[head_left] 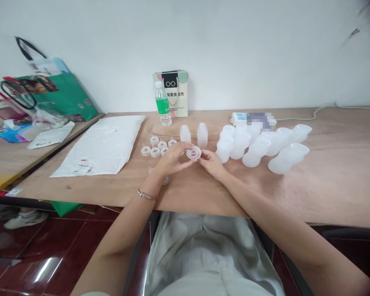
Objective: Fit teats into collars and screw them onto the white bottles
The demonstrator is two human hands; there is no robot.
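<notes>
Between my hands, above the table, is a small clear round bottle collar (193, 153), its round opening facing me. My left hand (175, 159), with a bracelet at the wrist, pinches its left side. The fingers of my right hand (213, 163) grip its right edge. Left of my hands sit several clear collars with pointed teats (155, 152), some partly hidden by my left hand. Two clear domed caps (202, 135) stand just behind my hands. Several frosted white squeeze bottles (256, 152) are grouped to the right, some upright and some tilted.
A water bottle (163, 105) and a paper bag (180, 96) stand by the wall. On the left lies a large white plastic mailer (101, 144). A white box (240, 118) with a cable is at the back right. A green bag (64, 96) rests on the adjoining table.
</notes>
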